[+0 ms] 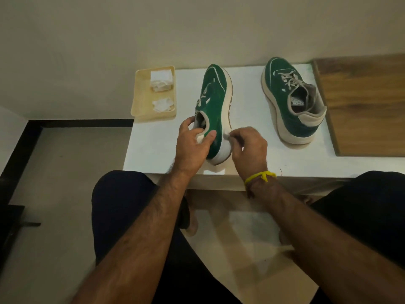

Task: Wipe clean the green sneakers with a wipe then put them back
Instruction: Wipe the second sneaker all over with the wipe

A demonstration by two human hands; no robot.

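While the left hand (192, 143) grips the tilted sneaker (215, 110) at its heel collar on the table (153, 148), right-hand fingers (235, 137) pinch the wipe (225, 137) against the midsole; apply short, firm strokes along it.

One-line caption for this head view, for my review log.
Left hand holds a tipped green sneaker while right hand wipes its white sole; second sneaker stands upright nearby.

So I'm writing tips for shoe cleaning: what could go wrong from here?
1. The tilted sneaker sits on its side near the table edge, steadied only by the left hand; it might slip off.
2. The right hand pinches a small wipe at the heel sole; it may miss the rest.
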